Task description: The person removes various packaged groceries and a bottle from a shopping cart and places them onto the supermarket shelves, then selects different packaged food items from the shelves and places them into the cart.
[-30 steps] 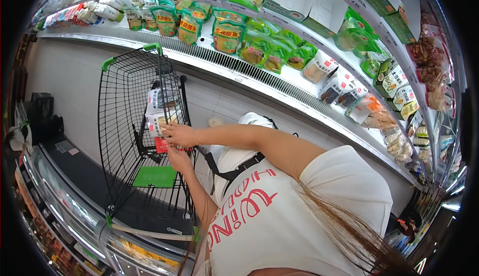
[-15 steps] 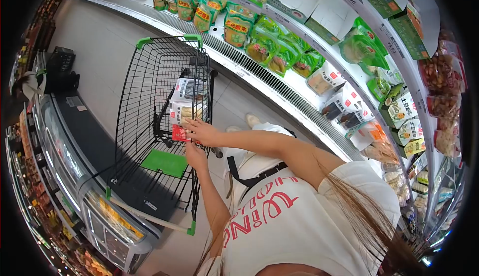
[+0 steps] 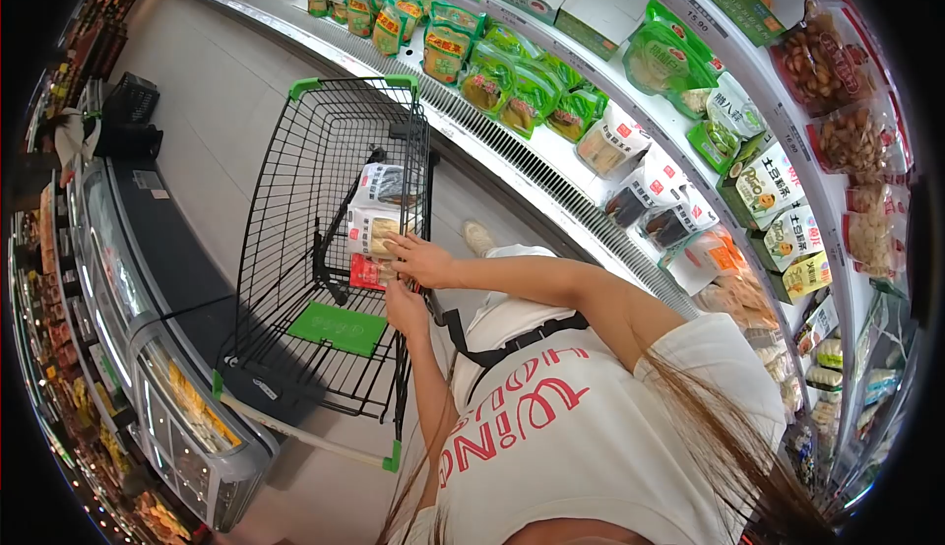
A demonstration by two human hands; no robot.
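Observation:
A black wire shopping cart (image 3: 258, 212) with green corners stands in front of me. Inside it lie a white-and-black food package (image 3: 382, 187), a white package with pale yellow food (image 3: 370, 233) and a red package (image 3: 368, 271). Over the cart's near side reaches my right hand (image 3: 421, 261), its fingers extended at the edge of the pale food package. Just below it, my left hand (image 3: 406, 311) has curled fingers at the cart's side by the red package; what they grip is hidden.
A chilled shelf (image 3: 472, 141) with bagged and boxed foods curves along the right. At the left stands a glass-topped freezer (image 3: 116, 259), with a black basket (image 3: 131, 99) beyond it. The cart's green seat panel (image 3: 338, 328) and pale handle (image 3: 295, 435) face this side.
The view has shifted, so the cart and both hands appear slightly farther right. Both hands stay close together at the cart's side beside the packages.

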